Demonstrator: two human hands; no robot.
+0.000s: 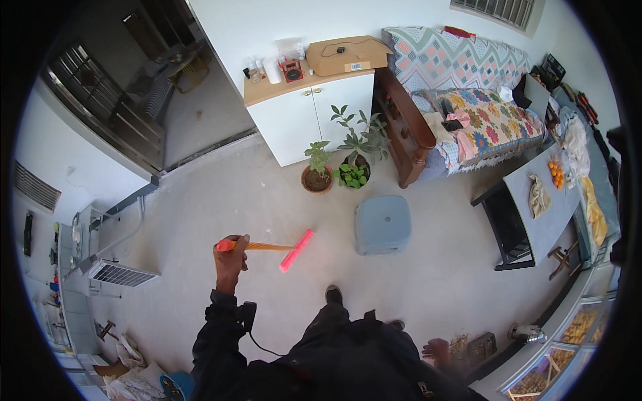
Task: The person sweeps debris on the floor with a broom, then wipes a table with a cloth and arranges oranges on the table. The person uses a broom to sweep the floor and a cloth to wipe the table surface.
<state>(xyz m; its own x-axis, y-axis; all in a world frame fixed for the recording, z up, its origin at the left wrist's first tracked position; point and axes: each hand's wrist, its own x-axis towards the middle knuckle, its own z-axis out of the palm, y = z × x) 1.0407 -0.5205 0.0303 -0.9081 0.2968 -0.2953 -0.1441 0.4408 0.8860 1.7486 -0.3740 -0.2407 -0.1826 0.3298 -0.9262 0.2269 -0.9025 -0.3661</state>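
Note:
My left hand [231, 258] grips the upper end of a broom [266, 246] with an orange handle and a pink head, which is over the pale floor in front of me. My right hand [436, 352] hangs low beside my body at the lower right, its fingers apart and holding nothing that I can see. Near it on the floor lie a heap of small debris [458, 343] and a dark tray or dustpan [482, 347]. A blue plastic stool [383, 224] stands to the right of the broom head.
Two potted plants [317, 179] [354, 173] stand before a white cabinet [291, 120]. A wooden sofa [409, 128] is at the back right, a grey-topped table [544, 200] at the right. A doorway [200, 100] opens at the back left; a blue bucket [178, 385] is at the lower left.

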